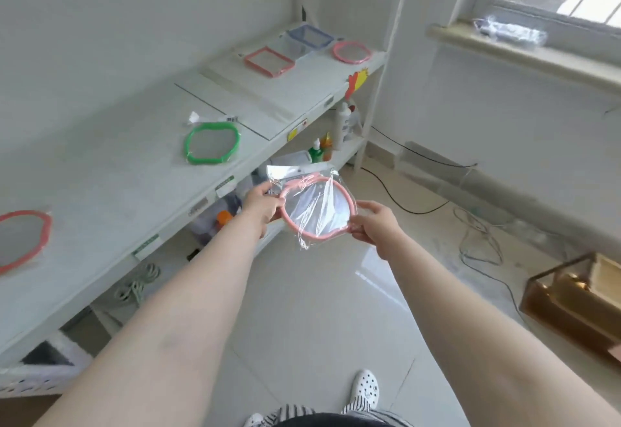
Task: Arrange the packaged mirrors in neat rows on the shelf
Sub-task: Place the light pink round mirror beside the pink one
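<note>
Because the crinkly wrap gives poor purchase, we pinch the pink packaged mirror [317, 210] by opposite rim edges, left hand [262, 205] and right hand [378, 225], off the shelf [134, 191].

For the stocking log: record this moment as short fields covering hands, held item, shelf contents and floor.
held item: pink round mirror in clear wrap, off the shelf, above the floor
left hand: grips its left rim
right hand: grips its right rim
shelf: green mirror, red mirror at near end; far end has red square mirror, blue square mirror, pink round one
arrangement: scattered, no neat rows yet
floor: cables, wooden box
</note>
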